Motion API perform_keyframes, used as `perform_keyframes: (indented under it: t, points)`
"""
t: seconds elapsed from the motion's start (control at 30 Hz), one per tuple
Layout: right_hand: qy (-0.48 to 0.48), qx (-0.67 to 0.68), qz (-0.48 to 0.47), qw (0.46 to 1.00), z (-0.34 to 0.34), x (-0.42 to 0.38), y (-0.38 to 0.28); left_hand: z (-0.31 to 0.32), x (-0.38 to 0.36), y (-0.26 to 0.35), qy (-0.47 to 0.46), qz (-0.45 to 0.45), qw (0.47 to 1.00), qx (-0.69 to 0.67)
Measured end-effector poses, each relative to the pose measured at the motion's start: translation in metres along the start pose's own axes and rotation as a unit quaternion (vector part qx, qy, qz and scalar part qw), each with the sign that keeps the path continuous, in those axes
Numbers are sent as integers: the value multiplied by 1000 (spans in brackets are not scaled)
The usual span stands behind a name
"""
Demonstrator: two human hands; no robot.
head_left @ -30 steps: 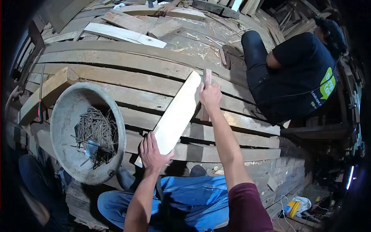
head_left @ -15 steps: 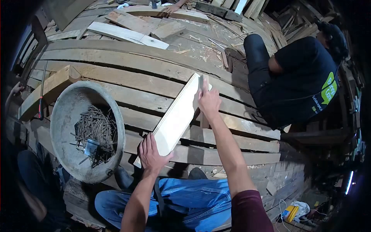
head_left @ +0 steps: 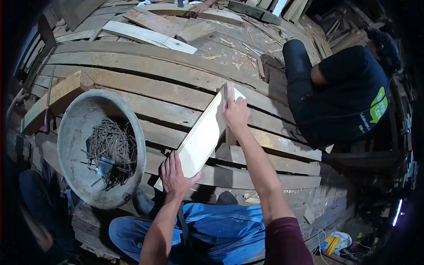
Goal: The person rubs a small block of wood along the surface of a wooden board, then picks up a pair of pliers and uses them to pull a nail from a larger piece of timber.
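A pale planed board (head_left: 202, 137) lies slantwise across a floor of rough grey planks (head_left: 145, 88), its near end low by the person's knees and its far end up toward the middle of the view. The left hand (head_left: 175, 175) lies flat on the near end of the board, fingers spread and stretched out along the wood, palm pressing down rather than curled around anything. The right hand (head_left: 236, 114) is at the far end, its fingers closed over the board's right edge near the top corner; a narrow strip of wood (head_left: 229, 132) stands just beside and under that hand, and whether the fingers grip it as well cannot be told. The person's legs in blue jeans (head_left: 212, 229) fill the bottom of the view below the board. To the left of the board, well apart from it, sits a round grey basin (head_left: 75, 132) holding a heap of dark nails (head_left: 110, 143) with a small metal piece (head_left: 105, 168) lying among them. Beside the basin's upper left rim lies a short thick timber block (head_left: 53, 104), and a red-handled tool (head_left: 46, 121) rests against it. Further up the planks lie loose offcuts, one a pale board (head_left: 150, 39). At the upper right, another person in a dark shirt (head_left: 353, 92) sits on the planks, turned away.
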State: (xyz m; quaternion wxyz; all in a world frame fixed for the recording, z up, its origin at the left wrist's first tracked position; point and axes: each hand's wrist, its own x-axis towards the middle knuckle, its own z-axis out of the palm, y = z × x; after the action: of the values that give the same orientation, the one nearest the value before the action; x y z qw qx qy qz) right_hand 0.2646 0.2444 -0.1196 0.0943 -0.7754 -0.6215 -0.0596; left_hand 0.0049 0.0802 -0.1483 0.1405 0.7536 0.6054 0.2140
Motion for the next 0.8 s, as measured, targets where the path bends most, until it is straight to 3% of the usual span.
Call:
perform_keyframes:
  t: [0.23,0.37,0.63,0.8]
  points:
    - [9,-2,53,999,4,26,-10,11,-2,0,28,1,999,36]
    - [-29,9,-3,1000,-1,-5,-9,9,-3,1,31,-1,999,27]
    - [-49,-9,28,998,9,58,-5,10,-2,2,40,-5,999,32]
    - [-2,13,6,1000,-7,6,-23,9,-2,2,47,-3,999,23]
